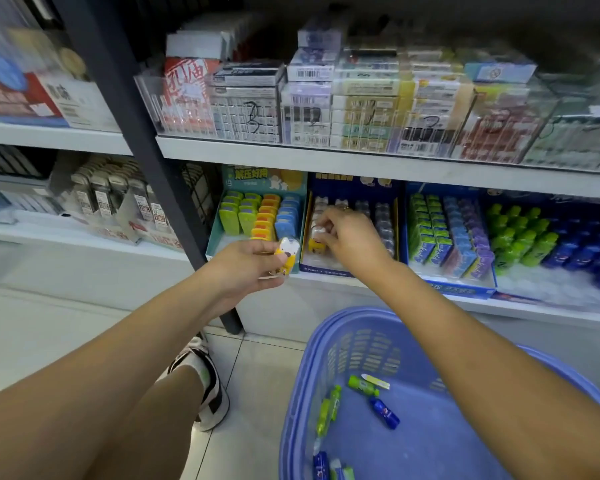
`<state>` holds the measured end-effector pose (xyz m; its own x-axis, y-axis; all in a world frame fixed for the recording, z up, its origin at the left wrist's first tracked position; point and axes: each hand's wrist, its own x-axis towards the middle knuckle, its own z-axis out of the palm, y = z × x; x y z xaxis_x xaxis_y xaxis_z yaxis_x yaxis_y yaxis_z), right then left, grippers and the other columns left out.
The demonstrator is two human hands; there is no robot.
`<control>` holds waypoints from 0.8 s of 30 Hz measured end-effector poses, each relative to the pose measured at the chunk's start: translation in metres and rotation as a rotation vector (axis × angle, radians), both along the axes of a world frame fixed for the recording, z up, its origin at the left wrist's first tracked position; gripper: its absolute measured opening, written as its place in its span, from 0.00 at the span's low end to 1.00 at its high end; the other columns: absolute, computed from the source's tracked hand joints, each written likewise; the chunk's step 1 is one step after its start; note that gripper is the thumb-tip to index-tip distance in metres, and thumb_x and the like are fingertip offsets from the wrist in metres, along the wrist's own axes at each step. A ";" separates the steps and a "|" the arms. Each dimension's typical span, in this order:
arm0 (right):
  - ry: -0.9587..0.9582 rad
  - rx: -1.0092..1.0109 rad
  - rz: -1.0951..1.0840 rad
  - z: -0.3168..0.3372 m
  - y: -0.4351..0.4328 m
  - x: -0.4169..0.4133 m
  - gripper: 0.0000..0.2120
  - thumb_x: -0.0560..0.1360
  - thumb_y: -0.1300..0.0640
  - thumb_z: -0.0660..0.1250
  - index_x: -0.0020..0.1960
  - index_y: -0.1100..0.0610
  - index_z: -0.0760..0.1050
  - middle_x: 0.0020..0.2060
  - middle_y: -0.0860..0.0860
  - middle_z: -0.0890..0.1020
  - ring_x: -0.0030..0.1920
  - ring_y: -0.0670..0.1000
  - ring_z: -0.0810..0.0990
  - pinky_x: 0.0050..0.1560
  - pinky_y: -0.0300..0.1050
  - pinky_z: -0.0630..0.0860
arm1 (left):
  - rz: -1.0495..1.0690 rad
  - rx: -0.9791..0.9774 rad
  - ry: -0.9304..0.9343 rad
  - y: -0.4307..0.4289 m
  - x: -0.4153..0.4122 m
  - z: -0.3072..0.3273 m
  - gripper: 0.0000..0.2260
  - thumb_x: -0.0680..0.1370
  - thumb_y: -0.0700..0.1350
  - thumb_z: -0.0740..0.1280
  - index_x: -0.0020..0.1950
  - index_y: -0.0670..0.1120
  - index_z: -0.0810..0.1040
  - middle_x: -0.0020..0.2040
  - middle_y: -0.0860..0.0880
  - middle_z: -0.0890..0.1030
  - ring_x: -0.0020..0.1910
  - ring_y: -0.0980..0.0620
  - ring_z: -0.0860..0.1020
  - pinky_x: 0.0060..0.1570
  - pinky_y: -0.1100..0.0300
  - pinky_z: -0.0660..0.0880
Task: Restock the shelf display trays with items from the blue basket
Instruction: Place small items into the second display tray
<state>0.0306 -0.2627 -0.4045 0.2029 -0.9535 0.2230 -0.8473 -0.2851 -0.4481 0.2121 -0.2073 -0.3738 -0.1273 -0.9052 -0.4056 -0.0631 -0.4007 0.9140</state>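
Restocking the lower shelf (343,284) from the blue basket (303,368).
Right hand (349,239) reaches into the dark-blue tray (355,188), fingers (326,230) curled round a yellow-white toy (316,243) at its front-left corner; left hand (245,266) pinches a second toy (288,252) at the shelf's front edge. Best seat the first upright in its row before passing the second across.

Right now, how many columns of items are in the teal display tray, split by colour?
In the teal display tray:
green columns: 2
orange column: 1
blue column: 1
Total: 4
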 end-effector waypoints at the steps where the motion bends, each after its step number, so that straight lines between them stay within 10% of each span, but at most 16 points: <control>1: 0.012 -0.002 -0.001 0.001 -0.001 0.001 0.10 0.75 0.57 0.66 0.56 0.58 0.75 0.49 0.57 0.80 0.48 0.57 0.78 0.49 0.50 0.76 | -0.008 -0.002 0.001 0.001 0.000 -0.001 0.08 0.77 0.37 0.66 0.56 0.42 0.75 0.49 0.45 0.78 0.45 0.51 0.77 0.44 0.64 0.80; 10: 0.250 0.084 0.040 0.016 -0.005 0.008 0.12 0.78 0.58 0.61 0.55 0.61 0.79 0.56 0.58 0.76 0.60 0.58 0.71 0.52 0.43 0.67 | -0.012 -0.030 -0.018 0.000 -0.009 -0.006 0.05 0.76 0.36 0.67 0.45 0.45 0.75 0.44 0.46 0.79 0.42 0.52 0.79 0.44 0.64 0.80; 16: -0.405 0.192 0.154 0.037 0.027 -0.012 0.10 0.77 0.52 0.65 0.53 0.55 0.80 0.45 0.49 0.81 0.41 0.44 0.77 0.43 0.37 0.72 | -0.075 -0.209 -0.067 -0.006 -0.028 -0.009 0.05 0.77 0.36 0.66 0.51 0.44 0.76 0.43 0.48 0.79 0.41 0.54 0.79 0.44 0.66 0.80; 19: -0.373 0.137 0.156 0.041 0.027 -0.023 0.08 0.72 0.55 0.71 0.52 0.54 0.80 0.42 0.48 0.81 0.37 0.41 0.76 0.41 0.32 0.74 | -0.099 -0.323 -0.100 -0.011 -0.041 -0.008 0.08 0.78 0.38 0.66 0.57 0.43 0.78 0.47 0.48 0.82 0.46 0.54 0.81 0.49 0.63 0.79; 24: -0.144 0.056 0.032 0.034 0.011 -0.036 0.09 0.73 0.57 0.70 0.52 0.56 0.78 0.45 0.50 0.81 0.41 0.46 0.76 0.45 0.39 0.74 | -0.439 -0.489 -0.895 -0.015 -0.052 -0.020 0.21 0.79 0.45 0.64 0.71 0.44 0.68 0.68 0.46 0.73 0.67 0.47 0.72 0.64 0.58 0.68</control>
<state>-0.0057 -0.2520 -0.3703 0.2034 -0.9588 0.1984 -0.7639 -0.2821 -0.5804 0.1603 -0.2222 -0.3940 -0.3157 -0.9408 -0.1232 -0.8276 0.2095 0.5207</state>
